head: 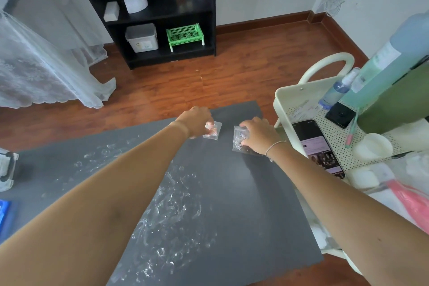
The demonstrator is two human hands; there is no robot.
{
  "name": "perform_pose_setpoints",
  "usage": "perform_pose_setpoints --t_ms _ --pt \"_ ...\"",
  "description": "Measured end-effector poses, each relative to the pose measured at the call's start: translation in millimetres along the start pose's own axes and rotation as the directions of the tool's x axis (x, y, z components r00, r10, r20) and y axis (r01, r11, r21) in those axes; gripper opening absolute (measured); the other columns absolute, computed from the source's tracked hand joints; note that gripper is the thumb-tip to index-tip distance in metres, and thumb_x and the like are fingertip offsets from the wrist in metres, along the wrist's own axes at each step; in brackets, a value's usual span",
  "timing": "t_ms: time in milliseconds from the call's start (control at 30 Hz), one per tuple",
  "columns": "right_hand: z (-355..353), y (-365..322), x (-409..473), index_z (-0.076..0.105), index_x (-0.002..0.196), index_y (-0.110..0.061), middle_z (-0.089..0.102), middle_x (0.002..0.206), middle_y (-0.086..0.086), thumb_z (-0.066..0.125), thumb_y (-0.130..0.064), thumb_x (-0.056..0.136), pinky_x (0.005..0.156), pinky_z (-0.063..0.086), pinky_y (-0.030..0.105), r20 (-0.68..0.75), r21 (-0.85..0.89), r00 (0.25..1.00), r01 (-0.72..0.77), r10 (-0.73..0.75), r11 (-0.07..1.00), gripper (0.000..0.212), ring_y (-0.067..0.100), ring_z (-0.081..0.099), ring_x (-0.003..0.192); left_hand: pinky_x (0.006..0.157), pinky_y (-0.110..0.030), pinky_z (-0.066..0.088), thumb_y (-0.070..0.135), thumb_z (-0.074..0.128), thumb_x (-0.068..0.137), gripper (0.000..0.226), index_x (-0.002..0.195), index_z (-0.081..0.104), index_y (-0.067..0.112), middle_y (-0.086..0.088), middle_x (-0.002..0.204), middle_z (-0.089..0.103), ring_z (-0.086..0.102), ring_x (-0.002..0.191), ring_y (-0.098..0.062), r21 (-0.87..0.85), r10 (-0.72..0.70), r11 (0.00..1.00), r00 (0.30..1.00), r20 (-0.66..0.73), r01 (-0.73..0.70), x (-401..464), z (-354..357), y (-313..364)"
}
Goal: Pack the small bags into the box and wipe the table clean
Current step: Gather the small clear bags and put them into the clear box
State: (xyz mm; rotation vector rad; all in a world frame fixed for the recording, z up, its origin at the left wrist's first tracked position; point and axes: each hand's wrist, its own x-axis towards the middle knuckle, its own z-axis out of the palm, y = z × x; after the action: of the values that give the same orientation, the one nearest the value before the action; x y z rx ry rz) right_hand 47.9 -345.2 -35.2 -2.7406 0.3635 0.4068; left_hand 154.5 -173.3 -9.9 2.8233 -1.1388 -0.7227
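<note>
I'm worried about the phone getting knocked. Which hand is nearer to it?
Right. The right hand rests on a small bag just left of the phone; the left hand is farther left, on another bag.

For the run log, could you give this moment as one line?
left hand: on pink bag | right hand: on white bag | table: smeared

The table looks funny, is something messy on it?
Yes. White smears and flecks streak the dark table, from its middle toward the near edge, like dried residue. The far end, where both hands touch small bags, looks cleaner.
</note>
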Motion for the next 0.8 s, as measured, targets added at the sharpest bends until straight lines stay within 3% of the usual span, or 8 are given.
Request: perform_pose_setpoints --t_ms 100,300,467,600,700,800 --pt "1 -1 -1 0.047 0.125 -0.019 0.051 0.126 0.009 0.063 -0.024 0.083 0.098 0.036 0.039 0.005 -0.009 1.0 -0.026 0.026 1.0 0.046 0.031 0.042 0.118 0.106 -0.044 0.033 0.026 0.052 0.091 0.032 0.122 0.056 0.019 -0.006 0.143 0.039 0.036 0.129 -0.031 -0.019 0.023 1.0 1.0 -0.004 -0.024 4 4 -1" --pt "6 -5 -3 0.046 0.125 -0.014 0.049 0.125 0.011 0.053 -0.014 0.087 0.094 0.037 0.039 0.019 -0.05 0.998 -0.052 0.053 0.997 0.038 0.032 0.041 0.118 0.096 -0.048 0.041 0.028 0.052 0.091 0.036 0.126 0.05 0.022 -0.013 0.128 0.043 0.042 0.118 -0.035 0.032 -0.004 0.999 1.0 -0.019 0.005 1 9 -1" --pt "8 -6 -8 0.049 0.114 -0.012 0.057 0.118 0.011 0.049 -0.008 0.088 0.084 0.039 0.037 -0.006 -0.01 1.0 -0.022 0.022 1.0 0.027 0.032 0.046 0.111 0.089 -0.045 0.047 0.028 0.06 0.085 0.035 0.118 0.049 0.021 -0.011 0.121 0.051 0.053 0.103 -0.032 -0.254 -0.082 0.964 0.997 -0.009 0.077 -7 14 -1" --pt "8 -8 -16 0.044 0.092 -0.019 0.059 0.097 0.012 0.051 -0.007 0.085 0.07 0.034 0.031 0.044 0.091 0.999 -0.034 0.03 0.995 0.015 0.03 0.052 0.091 0.063 -0.03 0.041 0.023 0.061 0.085 0.042 0.122 0.041 0.016 -0.006 0.107 0.052 0.048 0.082 -0.025 -0.438 -0.136 0.891 0.991 0.001 0.123 -16 19 0" --pt "7 -12 -22 0.036 0.075 -0.02 0.05 0.085 0.007 0.056 -0.009 0.084 0.066 0.031 0.03 0.112 0.181 0.993 -0.045 0.025 0.982 0.025 0.026 0.046 0.077 0.069 -0.029 0.04 0.016 0.065 0.082 0.046 0.123 0.044 0.013 -0.005 0.102 0.05 0.048 0.084 -0.024 -0.52 -0.189 0.837 0.982 0.016 0.169 -25 17 -2" --pt "2 -22 -29 0.026 0.063 -0.025 0.042 0.07 -0.001 0.059 -0.009 0.082 0.059 0.029 0.032 0.14 0.255 0.99 -0.026 -0.01 0.967 0.042 0.024 0.042 0.074 0.063 -0.023 0.039 0.012 0.066 0.081 0.024 0.103 0.058 0.01 0.0 0.085 0.051 0.046 0.076 -0.019 -0.539 -0.22 0.817 0.975 0.04 0.206 -41 8 -8"
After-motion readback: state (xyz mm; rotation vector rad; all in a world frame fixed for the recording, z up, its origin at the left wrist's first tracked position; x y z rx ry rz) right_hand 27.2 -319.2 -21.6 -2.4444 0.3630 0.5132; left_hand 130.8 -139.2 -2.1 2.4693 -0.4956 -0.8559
